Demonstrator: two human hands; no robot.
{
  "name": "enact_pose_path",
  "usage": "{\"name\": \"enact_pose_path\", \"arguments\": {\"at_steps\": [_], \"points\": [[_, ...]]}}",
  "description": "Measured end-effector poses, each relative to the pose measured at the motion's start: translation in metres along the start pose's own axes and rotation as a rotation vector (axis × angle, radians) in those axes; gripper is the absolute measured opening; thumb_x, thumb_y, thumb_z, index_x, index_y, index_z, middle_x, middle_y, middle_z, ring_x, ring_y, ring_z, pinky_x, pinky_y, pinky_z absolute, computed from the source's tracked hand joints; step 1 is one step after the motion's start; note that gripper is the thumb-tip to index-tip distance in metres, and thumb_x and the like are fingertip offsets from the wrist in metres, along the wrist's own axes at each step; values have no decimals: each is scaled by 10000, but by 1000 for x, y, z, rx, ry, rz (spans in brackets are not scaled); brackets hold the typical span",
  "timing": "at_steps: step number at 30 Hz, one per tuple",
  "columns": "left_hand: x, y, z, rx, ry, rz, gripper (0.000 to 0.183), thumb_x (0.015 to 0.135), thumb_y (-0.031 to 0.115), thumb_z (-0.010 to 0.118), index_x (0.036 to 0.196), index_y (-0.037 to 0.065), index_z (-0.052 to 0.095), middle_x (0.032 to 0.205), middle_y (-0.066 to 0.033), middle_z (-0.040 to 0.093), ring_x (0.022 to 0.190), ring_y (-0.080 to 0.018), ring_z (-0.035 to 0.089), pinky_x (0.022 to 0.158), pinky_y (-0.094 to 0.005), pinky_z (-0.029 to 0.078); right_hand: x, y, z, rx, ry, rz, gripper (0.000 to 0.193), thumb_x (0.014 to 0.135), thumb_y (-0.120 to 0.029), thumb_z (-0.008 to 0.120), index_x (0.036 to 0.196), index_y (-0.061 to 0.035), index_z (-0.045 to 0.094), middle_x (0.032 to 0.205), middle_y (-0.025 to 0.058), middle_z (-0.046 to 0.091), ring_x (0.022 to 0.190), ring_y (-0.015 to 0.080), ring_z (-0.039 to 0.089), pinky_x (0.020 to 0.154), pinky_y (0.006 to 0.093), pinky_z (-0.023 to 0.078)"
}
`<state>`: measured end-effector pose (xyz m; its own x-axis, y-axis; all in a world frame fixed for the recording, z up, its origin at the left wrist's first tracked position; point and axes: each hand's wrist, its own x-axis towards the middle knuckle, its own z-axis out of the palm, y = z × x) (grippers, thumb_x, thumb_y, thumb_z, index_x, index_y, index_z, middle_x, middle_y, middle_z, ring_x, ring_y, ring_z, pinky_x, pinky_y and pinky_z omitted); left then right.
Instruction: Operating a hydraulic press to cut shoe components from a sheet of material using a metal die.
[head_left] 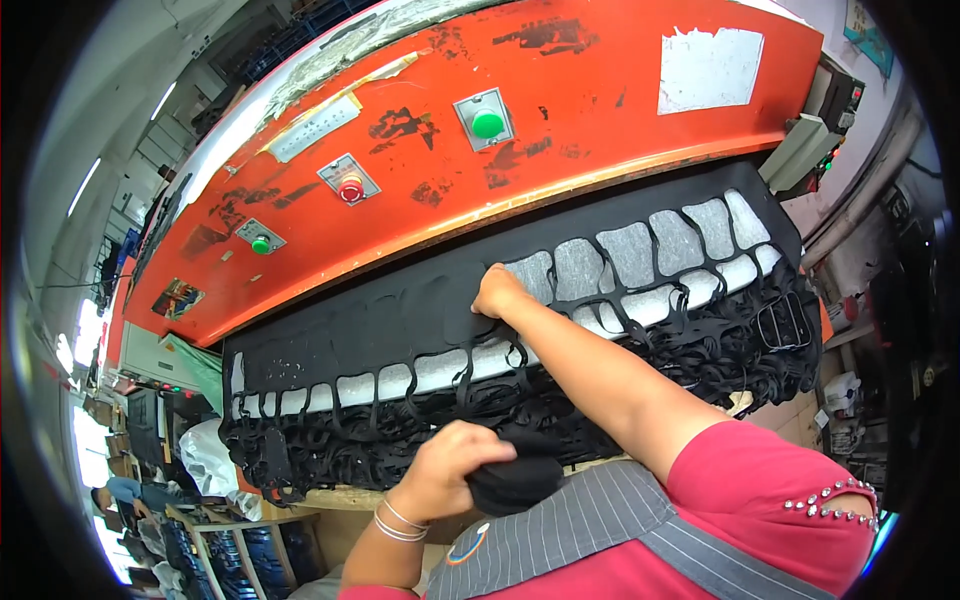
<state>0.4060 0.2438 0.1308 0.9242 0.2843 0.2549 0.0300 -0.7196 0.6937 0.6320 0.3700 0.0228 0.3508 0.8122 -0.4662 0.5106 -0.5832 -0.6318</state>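
Note:
A black sheet (400,300) lies along the machine bed, cut into rounded panel shapes. On its right side, grey shows through a row of openings between thin black strips. My right hand (497,292) reaches across to the sheet, its fingers closed at the edge of a black cut piece (462,308) beside the last opening. Close to my body, my left hand (455,468) is wrapped round a small stack of black cut pieces (518,478); its fingertips are partly hidden.
A tangle of black scrap strips (640,365) hangs along the bed's near edge. Behind the sheet rises an orange machine front (590,110) with green push buttons (487,124) and a red button (350,188). A control box (805,150) stands at the right end.

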Motion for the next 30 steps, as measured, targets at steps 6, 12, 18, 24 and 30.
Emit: {"name": "enact_pose_path", "arguments": {"at_steps": [6, 12, 18, 24, 30], "points": [[13, -72, -23, -579, 374, -601, 567, 636, 12, 819, 1158, -13, 598, 1061, -78, 665, 987, -179, 621, 905, -339, 495, -16, -15, 2, -88, 112, -84, 441, 801, -47, 613, 1215, 81, 533, 1300, 201, 531, 1237, 430, 482, 977, 432, 458], [51, -136, -45, -1033, 490, -571, 495, 737, 4, 727, 1200, -26, 556, 1116, -134, 638, 1011, -254, 631, 920, -387, 506, -3, -10, -6, 417, -24, -36, 544, 773, -41, 597, 1273, 91, 430, 1272, 300, 514, 1246, 381, 491, 959, 391, 464], [86, -180, -41, -1060, 364, -629, 428, 759, 32, 733, 1157, -26, 587, 1089, -118, 659, 987, -246, 644, 915, -385, 501, 28, 34, 23, 1188, -54, -201, 294, 736, 57, 587, 1018, -5, 536, 944, 106, 614, 891, 227, 608, 798, 350, 502], [84, -202, -48, -929, 242, -571, 462, 736, 58, 768, 1160, 15, 589, 1085, -65, 649, 992, -198, 621, 910, -342, 489, -2, 36, 32, 1634, -293, -370, 218, 773, 12, 559, 983, -38, 592, 887, 47, 622, 830, 191, 621, 787, 344, 511], [50, -183, -57, -537, 142, -282, 501, 705, 51, 814, 1149, -13, 588, 1089, -61, 661, 978, -141, 614, 920, -305, 479, 12, 15, 47, 1672, -242, -162, 379, 929, -399, 587, 1086, -56, 622, 1014, 123, 692, 842, 214, 667, 789, 359, 545]]}}
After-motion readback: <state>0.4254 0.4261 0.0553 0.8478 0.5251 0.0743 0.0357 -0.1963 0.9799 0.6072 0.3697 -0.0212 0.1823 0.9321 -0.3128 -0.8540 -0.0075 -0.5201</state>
